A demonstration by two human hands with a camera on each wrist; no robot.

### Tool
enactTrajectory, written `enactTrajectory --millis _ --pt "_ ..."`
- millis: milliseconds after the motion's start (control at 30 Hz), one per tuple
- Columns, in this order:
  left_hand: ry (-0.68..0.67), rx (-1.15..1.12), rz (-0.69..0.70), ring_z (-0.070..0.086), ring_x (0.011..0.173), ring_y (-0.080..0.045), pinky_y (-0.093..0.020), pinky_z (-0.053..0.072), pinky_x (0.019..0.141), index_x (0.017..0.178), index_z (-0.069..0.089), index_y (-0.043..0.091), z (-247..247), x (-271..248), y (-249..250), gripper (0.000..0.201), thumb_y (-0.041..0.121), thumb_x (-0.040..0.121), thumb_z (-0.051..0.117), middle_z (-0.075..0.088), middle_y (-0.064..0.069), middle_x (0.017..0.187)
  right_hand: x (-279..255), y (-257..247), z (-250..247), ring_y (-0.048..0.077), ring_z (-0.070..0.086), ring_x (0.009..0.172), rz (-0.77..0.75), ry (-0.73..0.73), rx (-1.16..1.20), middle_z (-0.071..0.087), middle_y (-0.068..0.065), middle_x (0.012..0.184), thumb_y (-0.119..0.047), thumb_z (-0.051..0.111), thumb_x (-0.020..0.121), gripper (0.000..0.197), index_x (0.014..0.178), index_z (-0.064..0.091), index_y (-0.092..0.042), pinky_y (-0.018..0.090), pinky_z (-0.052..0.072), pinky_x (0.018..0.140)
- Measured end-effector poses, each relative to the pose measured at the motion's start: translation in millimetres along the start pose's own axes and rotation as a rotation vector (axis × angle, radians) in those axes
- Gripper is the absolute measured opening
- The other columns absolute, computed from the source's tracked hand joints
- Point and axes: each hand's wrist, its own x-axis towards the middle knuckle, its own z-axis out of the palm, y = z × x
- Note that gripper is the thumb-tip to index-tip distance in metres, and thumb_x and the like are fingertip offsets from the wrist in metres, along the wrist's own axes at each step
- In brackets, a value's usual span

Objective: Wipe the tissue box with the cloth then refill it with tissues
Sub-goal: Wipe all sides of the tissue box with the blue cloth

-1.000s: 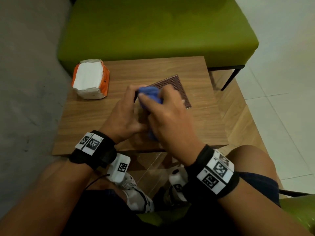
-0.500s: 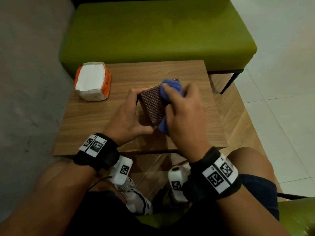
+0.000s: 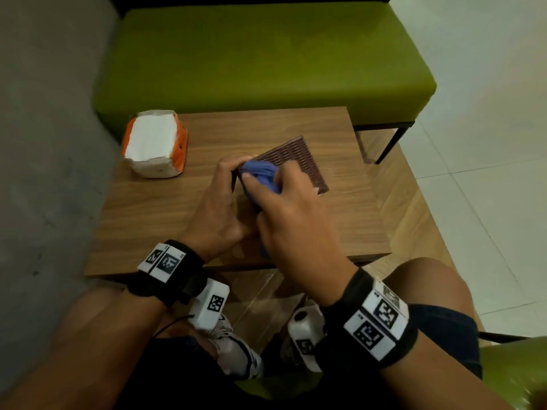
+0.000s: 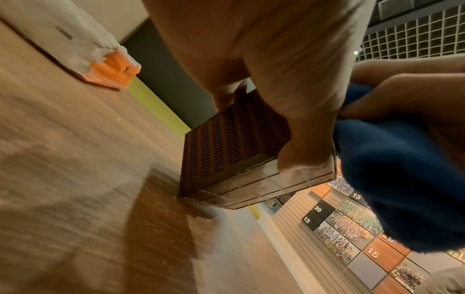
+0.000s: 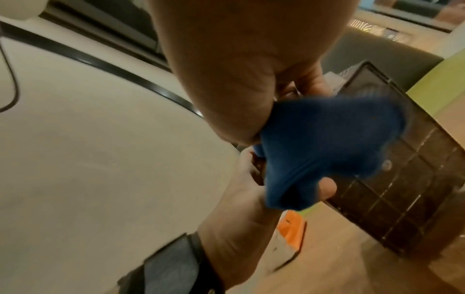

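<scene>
A dark brown ribbed tissue box (image 3: 299, 161) (image 4: 234, 147) (image 5: 402, 179) is tipped on an edge on the wooden table (image 3: 165, 220). My left hand (image 3: 219, 199) grips its near left side, thumb over the bottom edge (image 4: 302, 159). My right hand (image 3: 284, 214) holds a bunched blue cloth (image 3: 262, 174) (image 4: 402, 179) (image 5: 327, 145) pressed on the box's upper left corner. An opened orange and white pack of tissues (image 3: 155, 143) (image 4: 110, 67) (image 5: 292, 234) sits at the table's far left.
A green upholstered bench (image 3: 260, 57) runs along the table's far side. A grey wall (image 3: 41, 143) stands close on the left and pale floor tiles (image 3: 488, 173) lie to the right. My knees and shoes (image 3: 236, 350) are under the near edge.
The right hand swept the cloth across the box to the right, then back to its upper left corner. The box now tips flatter again. The left hand has kept its grip.
</scene>
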Motion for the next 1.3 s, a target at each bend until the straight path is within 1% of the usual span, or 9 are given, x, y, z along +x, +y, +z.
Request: enactTrajectory --millis 167,300,600,733,867,933,1033,1167,1300 --pt "0.021 -0.013 0.013 0.053 0.145 -0.031 -0.061 0.045 0.118 0.152 0.034 0.005 -0.9 -5.4 -9.4 0.106 0.019 0.068 0.098 0.048 -0.017 0.153 -1.7 32.5 -15.1 0.023 0.051 0.099 0.123 0.136 0.123 0.05 0.008 0.112 -0.018 0.056 0.093 0.049 0.141 0.067 -0.021 0.052 0.051 0.08" --pt "0.013 -0.056 0.023 0.054 0.146 -0.028 -0.058 0.046 0.119 0.152 0.031 0.006 4.4 -7.5 -9.4 0.109 0.006 0.068 0.1 0.048 -0.017 0.154 -7.0 28.7 -14.5 0.021 0.051 0.106 0.023 0.078 0.259 0.048 0.007 0.116 -0.015 0.055 0.092 0.051 0.141 0.068 -0.019 0.053 0.05 0.086" --pt "-0.045 0.227 0.062 0.054 0.134 -0.018 -0.037 0.046 0.115 0.152 0.048 0.008 -24.4 12.5 15.7 0.102 0.05 0.07 0.091 0.054 -0.008 0.144 -7.8 19.0 -15.0 0.024 0.052 0.105 -0.078 0.049 0.184 0.054 0.012 0.117 -0.014 0.06 0.092 0.05 0.142 0.068 -0.019 0.053 0.047 0.088" --pt "-0.106 0.373 0.04 0.055 0.134 -0.028 -0.054 0.048 0.11 0.161 0.041 0.014 -45.7 15.9 11.2 0.116 0.068 0.067 0.084 0.054 -0.011 0.147 -9.7 16.1 -21.2 0.019 0.05 0.106 -0.155 0.053 0.345 0.051 0.013 0.12 -0.009 0.06 0.095 0.05 0.144 0.066 -0.016 0.036 0.048 0.091" --pt "-0.097 0.339 0.007 0.053 0.13 -0.015 -0.022 0.045 0.107 0.158 0.043 0.014 -60.9 6.0 0.4 0.124 0.07 0.06 0.094 0.054 -0.003 0.146 -12.4 30.8 -17.0 0.009 0.047 0.1 0.098 0.294 0.464 0.048 0.008 0.114 0.003 0.057 0.093 0.052 0.143 0.066 -0.012 0.01 0.037 0.091" --pt "-0.078 0.311 -0.034 0.053 0.13 -0.011 -0.013 0.041 0.105 0.158 0.042 0.014 -61.2 -2.7 -7.1 0.13 0.068 0.053 0.096 0.052 0.005 0.145 -14.5 52.2 -4.2 0.002 0.047 0.094 0.31 0.353 0.472 0.046 0.003 0.108 0.002 0.055 0.095 0.049 0.141 0.067 -0.013 0.006 0.036 0.088" --pt "-0.075 0.272 -0.058 0.054 0.128 0.002 -0.012 0.042 0.108 0.159 0.04 0.022 -57.7 -11.6 -14.6 0.133 0.074 0.05 0.096 0.051 0.021 0.143 -21.7 73.6 18.5 -0.008 0.046 0.091 0.479 0.2 0.478 0.046 -0.001 0.105 -0.001 0.056 0.1 0.05 0.145 0.064 -0.019 0.002 0.034 0.084" --pt "-0.051 0.238 -0.06 0.048 0.13 0.02 -0.007 0.04 0.11 0.152 0.037 0.034 -55.3 -14.1 -14.2 0.118 0.056 0.054 0.099 0.046 0.034 0.141 -28.8 73.4 31.8 -0.004 0.046 0.089 0.437 0.118 0.511 0.046 0.0 0.106 -0.006 0.056 0.103 0.052 0.151 0.057 -0.022 0.006 0.039 0.082" --pt "-0.072 0.245 -0.088 0.048 0.137 0.011 -0.019 0.041 0.115 0.156 0.03 0.045 -57.1 -12.8 -19.0 0.122 0.054 0.055 0.099 0.043 0.033 0.148 -30.2 76.7 29.0 -0.001 0.047 0.094 0.355 0.123 0.527 0.045 -0.001 0.106 -0.003 0.056 0.102 0.051 0.149 0.061 -0.023 0.006 0.037 0.085"
